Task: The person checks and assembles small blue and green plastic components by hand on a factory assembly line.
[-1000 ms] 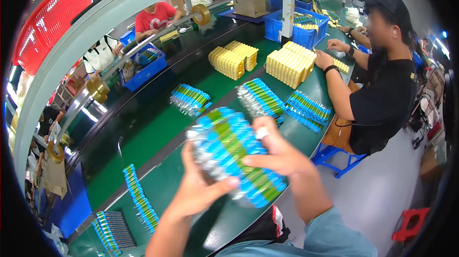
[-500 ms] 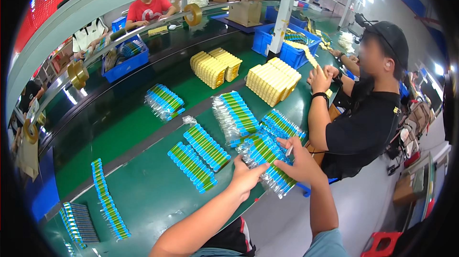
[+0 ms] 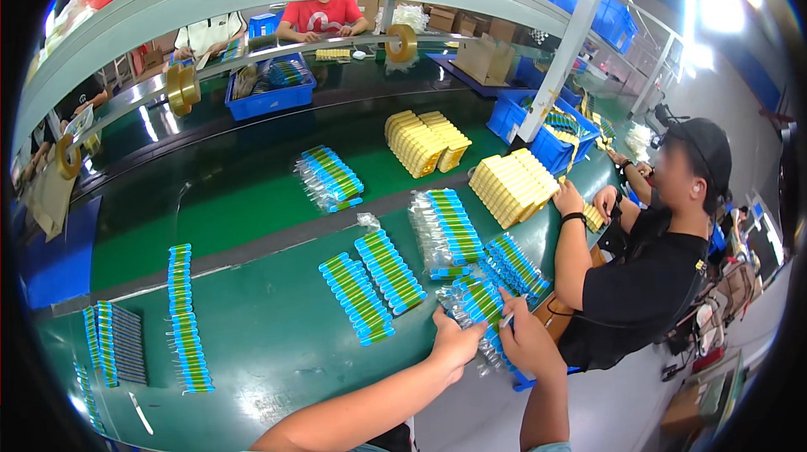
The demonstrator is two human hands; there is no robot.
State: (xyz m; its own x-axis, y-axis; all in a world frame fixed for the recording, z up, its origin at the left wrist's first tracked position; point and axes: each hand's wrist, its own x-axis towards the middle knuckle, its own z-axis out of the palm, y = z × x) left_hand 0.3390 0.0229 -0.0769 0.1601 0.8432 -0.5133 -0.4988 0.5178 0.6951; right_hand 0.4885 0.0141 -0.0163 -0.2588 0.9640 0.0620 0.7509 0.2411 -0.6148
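Observation:
Both hands are at the table's near right edge, on a bundle of blue-and-green packets (image 3: 477,301) in clear plastic. My left hand (image 3: 456,343) grips its left side, thumb on top. My right hand (image 3: 531,339) is closed at its right side, with a small white stick-like thing (image 3: 506,319) by the fingers; its kind cannot be made out. Just beyond lie a thick stack of the same packets (image 3: 447,229) and a smaller pile (image 3: 514,265). Left of my hands are two flat rows, a nearer row (image 3: 356,299) and a farther row (image 3: 390,271).
Yellow stacks (image 3: 514,187) stand farther back, near a blue bin (image 3: 504,116) and a metal post (image 3: 567,53). A co-worker in black (image 3: 647,275) sits close on my right. More packet rows (image 3: 187,317) and a thin white tool (image 3: 141,414) lie at left. Tape rolls (image 3: 181,91) hang on a rail.
My view has turned left, so the table appears farther right. My right fingers, spread before, are now closed at the bundle. The co-worker's hands have lowered from the raised yellow strip.

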